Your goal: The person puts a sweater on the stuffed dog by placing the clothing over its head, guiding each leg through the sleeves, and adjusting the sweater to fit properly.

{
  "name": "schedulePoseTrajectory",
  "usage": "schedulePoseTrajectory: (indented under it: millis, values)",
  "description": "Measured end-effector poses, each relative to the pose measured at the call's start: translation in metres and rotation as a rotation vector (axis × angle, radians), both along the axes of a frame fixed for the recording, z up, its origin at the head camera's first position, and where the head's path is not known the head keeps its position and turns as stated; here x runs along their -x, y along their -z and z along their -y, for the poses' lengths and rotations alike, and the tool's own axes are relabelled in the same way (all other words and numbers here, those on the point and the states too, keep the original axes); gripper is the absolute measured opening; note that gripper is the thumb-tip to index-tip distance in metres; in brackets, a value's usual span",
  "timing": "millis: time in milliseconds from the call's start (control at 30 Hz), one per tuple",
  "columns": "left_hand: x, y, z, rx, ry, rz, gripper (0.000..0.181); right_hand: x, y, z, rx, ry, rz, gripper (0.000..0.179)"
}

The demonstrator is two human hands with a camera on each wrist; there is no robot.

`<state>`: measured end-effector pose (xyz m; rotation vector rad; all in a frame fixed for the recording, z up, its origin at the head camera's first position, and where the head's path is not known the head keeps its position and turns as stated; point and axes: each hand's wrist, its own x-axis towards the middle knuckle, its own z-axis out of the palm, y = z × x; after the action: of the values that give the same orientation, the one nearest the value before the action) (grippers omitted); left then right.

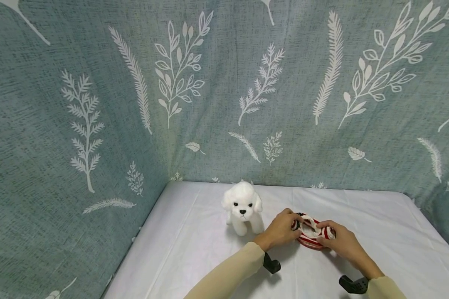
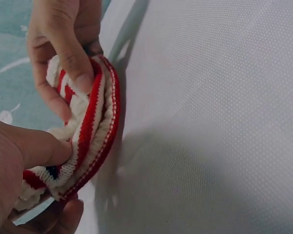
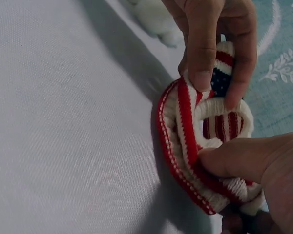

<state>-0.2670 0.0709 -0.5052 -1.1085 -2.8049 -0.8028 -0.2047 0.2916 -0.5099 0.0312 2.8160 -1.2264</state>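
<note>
Both hands hold a small knitted garment [image 1: 311, 242] with red and white stripes and a dark blue patch with white dots. My left hand [image 1: 283, 227] pinches its left side, thumb on the near face. On the opposite side my right hand [image 1: 339, 241] grips the knit between thumb and fingers. Between them a white-edged opening shows, and in the right wrist view the striped inside [image 3: 223, 126] is visible through it. To the left of my left hand stands a white plush dog [image 1: 243, 207], upright, facing the camera and untouched.
A white cloth [image 1: 194, 257] covers the table. Behind and along the left, a blue-green curtain [image 1: 217, 83] with white leaf prints hangs down to the table's edges. Dark devices [image 1: 272, 264] sit at both wrists.
</note>
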Motion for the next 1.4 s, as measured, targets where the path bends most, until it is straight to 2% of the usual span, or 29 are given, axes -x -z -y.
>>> schedulePoseTrajectory:
  millis: [167,533,667,800,1000,1200,1400]
  values:
    - [-0.002,-0.004,0.003,-0.012,0.008,-0.013,0.030,-0.001,-0.002,-0.001,0.038,0.002,0.016,0.049]
    - [-0.002,-0.020,0.009,-0.012,0.028,-0.085,0.032,-0.003,-0.016,-0.001,0.057,-0.037,-0.054,0.053]
    - [-0.005,-0.032,0.012,-0.014,0.055,-0.132,0.032,-0.006,-0.026,0.000,0.141,-0.047,-0.043,0.055]
    - [-0.009,-0.048,0.015,-0.035,0.068,-0.167,0.032,-0.009,-0.039,0.001,0.224,-0.068,-0.038,0.058]
    - [-0.017,-0.070,0.019,-0.067,0.084,-0.250,0.032,-0.011,-0.055,0.002,0.215,-0.075,-0.050,0.059]
    - [-0.022,-0.088,0.024,-0.080,0.091,-0.351,0.030,-0.011,-0.061,0.005,0.241,-0.105,-0.050,0.060]
    - [-0.024,-0.100,0.031,-0.070,0.094,-0.377,0.029,-0.008,-0.066,0.010,0.303,-0.124,-0.058,0.062]
